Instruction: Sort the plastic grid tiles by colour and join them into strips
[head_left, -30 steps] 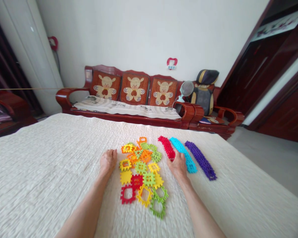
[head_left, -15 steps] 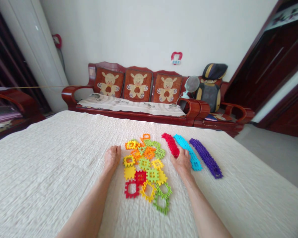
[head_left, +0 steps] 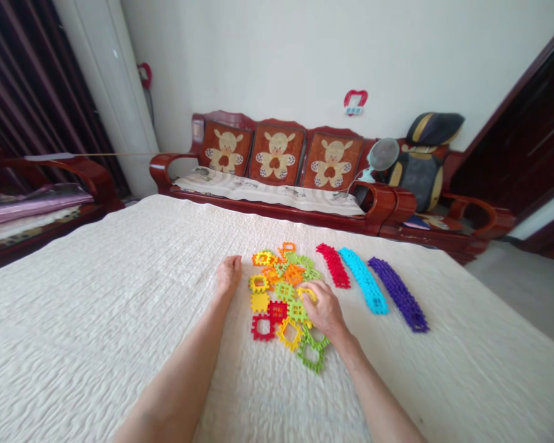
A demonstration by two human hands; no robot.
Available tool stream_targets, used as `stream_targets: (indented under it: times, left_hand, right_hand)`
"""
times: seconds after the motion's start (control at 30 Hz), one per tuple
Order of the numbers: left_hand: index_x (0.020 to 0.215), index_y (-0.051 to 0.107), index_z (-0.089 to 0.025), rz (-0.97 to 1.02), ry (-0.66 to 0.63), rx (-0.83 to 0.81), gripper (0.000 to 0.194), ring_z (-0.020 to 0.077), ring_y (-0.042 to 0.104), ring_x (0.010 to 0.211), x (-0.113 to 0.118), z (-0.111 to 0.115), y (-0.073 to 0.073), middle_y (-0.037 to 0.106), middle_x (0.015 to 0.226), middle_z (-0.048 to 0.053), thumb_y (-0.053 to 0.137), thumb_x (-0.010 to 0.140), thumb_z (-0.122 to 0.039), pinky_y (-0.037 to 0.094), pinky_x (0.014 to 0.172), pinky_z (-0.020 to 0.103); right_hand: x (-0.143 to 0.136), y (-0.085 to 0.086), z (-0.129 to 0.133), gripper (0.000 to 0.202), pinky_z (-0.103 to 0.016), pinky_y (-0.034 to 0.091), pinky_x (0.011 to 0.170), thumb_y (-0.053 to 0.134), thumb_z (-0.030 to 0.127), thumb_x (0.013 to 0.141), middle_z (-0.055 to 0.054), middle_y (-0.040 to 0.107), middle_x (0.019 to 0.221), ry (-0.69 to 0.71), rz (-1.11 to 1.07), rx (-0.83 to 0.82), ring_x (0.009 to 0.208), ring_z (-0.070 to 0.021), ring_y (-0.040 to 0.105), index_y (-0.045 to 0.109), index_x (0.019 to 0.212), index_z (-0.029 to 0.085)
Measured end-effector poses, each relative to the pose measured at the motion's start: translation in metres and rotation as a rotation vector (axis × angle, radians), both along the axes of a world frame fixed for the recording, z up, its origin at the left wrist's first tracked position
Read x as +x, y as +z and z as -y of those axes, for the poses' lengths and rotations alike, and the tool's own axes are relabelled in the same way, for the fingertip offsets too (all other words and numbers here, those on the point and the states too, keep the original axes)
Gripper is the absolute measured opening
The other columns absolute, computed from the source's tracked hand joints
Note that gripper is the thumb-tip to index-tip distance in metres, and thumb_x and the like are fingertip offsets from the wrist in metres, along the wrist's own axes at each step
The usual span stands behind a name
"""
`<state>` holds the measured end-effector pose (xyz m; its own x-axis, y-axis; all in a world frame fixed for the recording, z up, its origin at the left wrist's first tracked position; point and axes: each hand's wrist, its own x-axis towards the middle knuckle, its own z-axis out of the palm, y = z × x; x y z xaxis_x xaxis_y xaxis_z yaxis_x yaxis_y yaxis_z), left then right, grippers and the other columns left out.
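A loose pile of plastic interlocking tiles lies on the quilted white cover [head_left: 120,307]. My right hand [head_left: 325,306] reaches over the pile's right side. Its thumb and fingers close around a yellow interlocking tile [head_left: 307,293], partly hidden by the hand. My left hand [head_left: 229,274] rests as a loose fist on the cover, left of the pile and apart from it. Near the pile's front are a red frame tile [head_left: 255,328], a yellow frame tile [head_left: 290,346] and a green frame tile [head_left: 310,368]. Farther back, orange tiles [head_left: 294,274] overlap green ones.
Right of the pile lie three overlapping rows of tiles: a red row [head_left: 333,266], a light blue row [head_left: 364,282] and a purple row [head_left: 399,295]. Behind the covered surface stands a wooden sofa [head_left: 373,209] with bear cushions. A small fan [head_left: 382,155] stands near its armrest.
My right hand has moved left from beside the red row onto the yellow tile in the pile. My left hand stays a fist beside the pile. The camera view has turned left.
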<state>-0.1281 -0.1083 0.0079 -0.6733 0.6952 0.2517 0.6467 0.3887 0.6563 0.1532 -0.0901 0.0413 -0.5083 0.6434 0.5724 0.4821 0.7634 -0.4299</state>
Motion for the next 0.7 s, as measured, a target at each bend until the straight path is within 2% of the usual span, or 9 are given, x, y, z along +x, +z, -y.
stream_targets:
  times: [0.1, 0.3, 0.5, 0.7]
  left_hand:
    - [0.099, 0.069, -0.019, 0.007, -0.026, 0.001, 0.033, 0.0178, 0.059, 0.099, 0.002, 0.003, 0.004, 0.067, 0.106, 0.007, 0.039, 0.087, -0.029, 0.041, 0.084, 0.026]
    - [0.098, 0.069, -0.018, 0.008, -0.05, -0.02, 0.033, 0.017, 0.06, 0.097, 0.007, 0.007, 0.011, 0.068, 0.104, 0.007, 0.039, 0.087, -0.027, 0.041, 0.085, 0.026]
    - [0.096, 0.07, -0.016, 0.017, -0.054, 0.014, 0.034, 0.0173, 0.061, 0.096, 0.005, 0.007, 0.008, 0.068, 0.103, 0.008, 0.039, 0.086, -0.027, 0.041, 0.084, 0.025]
    - [0.099, 0.069, -0.017, 0.048, -0.04, 0.048, 0.035, 0.0175, 0.061, 0.098, 0.001, 0.003, 0.0, 0.068, 0.105, 0.008, 0.038, 0.087, -0.03, 0.042, 0.084, 0.025]
  right_hand:
    - [-0.016, 0.005, 0.024, 0.024, -0.034, 0.041, 0.087, 0.054, 0.027, 0.077, -0.006, 0.059, 0.098, 0.092, 0.139, -0.043, 0.096, -0.0192, 0.053, 0.059, 0.099, 0.02]
    - [-0.038, 0.009, 0.051, 0.035, -0.035, 0.034, 0.086, 0.061, 0.033, 0.07, -0.006, 0.055, 0.1, 0.004, 0.4, -0.04, 0.098, -0.0216, 0.048, 0.06, 0.103, 0.023]
    - [-0.049, 0.01, 0.051, 0.035, -0.036, 0.032, 0.084, 0.062, 0.033, 0.068, -0.007, 0.054, 0.098, -0.08, 0.467, -0.076, 0.097, -0.0233, 0.047, 0.06, 0.101, 0.023]
    - [-0.047, 0.01, 0.042, 0.038, -0.034, 0.033, 0.086, 0.066, 0.03, 0.064, -0.005, 0.055, 0.099, -0.048, 0.388, -0.072, 0.097, -0.0219, 0.047, 0.058, 0.101, 0.022]
